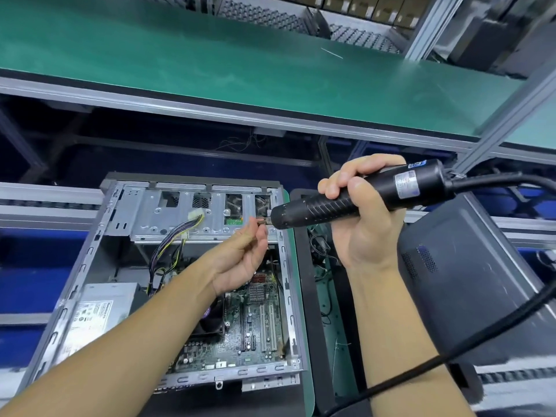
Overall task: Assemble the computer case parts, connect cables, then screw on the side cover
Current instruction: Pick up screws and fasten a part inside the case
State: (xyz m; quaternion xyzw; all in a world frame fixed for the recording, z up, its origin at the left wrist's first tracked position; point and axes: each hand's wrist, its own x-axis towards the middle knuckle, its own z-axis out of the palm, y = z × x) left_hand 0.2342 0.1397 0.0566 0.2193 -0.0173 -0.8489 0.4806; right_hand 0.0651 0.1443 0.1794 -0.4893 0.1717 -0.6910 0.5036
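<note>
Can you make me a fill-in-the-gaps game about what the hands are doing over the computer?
1. The right hand grips a black electric ____.
2. The left hand pinches the very ____ of that tool.
3. The long belt beyond the open computer case is coloured ____.
Missing words: screwdriver; tip; green.

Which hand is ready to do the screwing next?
Right. The right hand grips the electric screwdriver, its tip over the open computer case. The left hand just pinches the bit at its tip, so it would likely steady, not drive.
</note>
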